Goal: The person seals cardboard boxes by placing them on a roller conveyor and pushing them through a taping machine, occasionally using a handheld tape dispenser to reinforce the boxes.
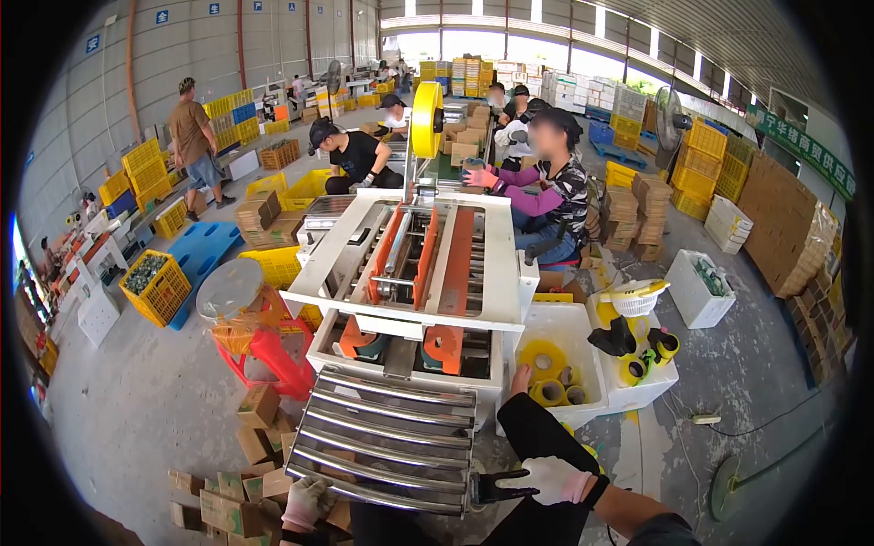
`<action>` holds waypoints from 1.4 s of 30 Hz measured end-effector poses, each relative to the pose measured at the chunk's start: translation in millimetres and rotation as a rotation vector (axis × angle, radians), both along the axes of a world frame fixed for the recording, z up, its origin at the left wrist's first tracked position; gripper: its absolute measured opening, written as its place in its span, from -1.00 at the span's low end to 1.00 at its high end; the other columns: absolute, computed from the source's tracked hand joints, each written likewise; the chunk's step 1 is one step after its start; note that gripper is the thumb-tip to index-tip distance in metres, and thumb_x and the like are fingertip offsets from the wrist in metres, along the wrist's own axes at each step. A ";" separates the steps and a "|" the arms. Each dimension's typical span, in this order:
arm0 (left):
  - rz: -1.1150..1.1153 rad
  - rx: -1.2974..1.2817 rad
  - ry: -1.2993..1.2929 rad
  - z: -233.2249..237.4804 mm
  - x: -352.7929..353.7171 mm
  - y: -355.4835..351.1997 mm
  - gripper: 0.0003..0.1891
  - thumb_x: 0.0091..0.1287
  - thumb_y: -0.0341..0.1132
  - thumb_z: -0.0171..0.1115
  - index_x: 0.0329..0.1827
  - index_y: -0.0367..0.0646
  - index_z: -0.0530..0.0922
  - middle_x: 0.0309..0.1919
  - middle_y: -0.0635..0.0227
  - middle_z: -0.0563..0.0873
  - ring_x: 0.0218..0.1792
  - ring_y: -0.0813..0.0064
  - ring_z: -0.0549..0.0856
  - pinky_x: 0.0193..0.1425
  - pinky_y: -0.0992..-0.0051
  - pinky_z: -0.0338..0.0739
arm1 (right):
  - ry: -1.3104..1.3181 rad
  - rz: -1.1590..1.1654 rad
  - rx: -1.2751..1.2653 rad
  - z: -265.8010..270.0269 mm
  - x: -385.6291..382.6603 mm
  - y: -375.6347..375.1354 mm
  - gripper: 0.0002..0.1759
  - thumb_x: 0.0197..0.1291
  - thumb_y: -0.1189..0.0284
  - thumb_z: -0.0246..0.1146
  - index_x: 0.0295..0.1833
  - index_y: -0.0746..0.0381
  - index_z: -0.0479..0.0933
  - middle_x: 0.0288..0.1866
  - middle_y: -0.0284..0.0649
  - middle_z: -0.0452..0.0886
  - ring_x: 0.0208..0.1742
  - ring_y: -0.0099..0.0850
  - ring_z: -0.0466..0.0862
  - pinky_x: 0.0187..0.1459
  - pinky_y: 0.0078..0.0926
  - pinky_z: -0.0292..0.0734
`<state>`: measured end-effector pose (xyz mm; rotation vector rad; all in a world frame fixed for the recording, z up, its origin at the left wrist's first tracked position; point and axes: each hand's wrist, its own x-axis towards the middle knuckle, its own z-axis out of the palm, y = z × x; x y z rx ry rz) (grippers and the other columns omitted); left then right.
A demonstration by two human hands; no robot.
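Note:
A short roller conveyor [382,441] with shiny metal rollers slopes toward me from the white carton-sealing machine [300,282]. At its lower left corner is my left hand [308,502], in a pale glove with a pink cuff. Its fingers are curled in against the conveyor's edge, and what lies under them is hidden. My right hand [555,480], gloved the same way, is beside the conveyor's lower right corner. Its fingers reach left and close on a black flat piece [499,488] next to the frame. A big yellow tape roll [425,120] is mounted above the machine.
Small cardboard boxes [232,505] are heaped on the floor at left, near a red stool [291,364]. A white bin [592,355] with yellow tape rolls stands at right. Co-workers sit beyond the machine, one in purple sleeves [537,196]. A cable [756,428] crosses the floor.

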<state>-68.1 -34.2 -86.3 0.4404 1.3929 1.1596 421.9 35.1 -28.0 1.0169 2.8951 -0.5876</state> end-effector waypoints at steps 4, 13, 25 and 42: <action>-0.011 -0.006 0.090 -0.7 0.5 0.9 -0.86 0.47 -0.46 0.11 -0.21 -0.36 0.59 -0.50 0.28 0.66 -0.55 0.51 0.65 -0.47 0.56 0.61 | -0.003 -0.001 -0.018 -2.8 -0.2 -2.8 -0.15 -0.04 0.49 0.20 0.40 -0.45 0.39 -0.34 -0.09 0.44 -0.44 -0.10 0.57 -0.38 -0.22 0.56; -0.032 -0.027 0.296 -11.4 -13.6 8.4 -0.86 0.46 -0.40 0.15 -0.25 -0.27 0.59 -0.62 0.36 0.61 -0.72 0.58 0.57 -0.64 0.60 0.49 | 0.054 0.022 -0.003 -4.1 -6.1 -1.1 -0.14 -0.06 0.50 0.20 0.42 -0.40 0.38 -0.32 -0.09 0.44 -0.40 -0.07 0.57 -0.36 -0.20 0.56; -0.027 -0.025 0.374 21.3 -9.6 14.6 -0.88 0.42 -0.45 0.14 -0.27 -0.31 0.59 -0.63 0.31 0.61 -0.71 0.56 0.54 -0.71 0.57 0.40 | 0.089 0.051 0.014 -8.0 -10.4 5.8 -0.12 -0.07 0.50 0.21 0.43 -0.44 0.37 -0.32 -0.10 0.43 -0.43 -0.11 0.54 -0.37 -0.23 0.54; -0.002 0.040 0.441 12.1 -17.8 29.7 -0.86 0.40 -0.48 0.10 -0.33 -0.29 0.58 -0.57 0.34 0.64 -0.65 0.61 0.54 -0.58 0.60 0.42 | 0.096 0.018 0.065 7.7 -16.1 17.4 -0.10 -0.10 0.53 0.22 0.40 -0.47 0.40 -0.38 -0.12 0.38 -0.47 -0.13 0.51 -0.43 -0.22 0.49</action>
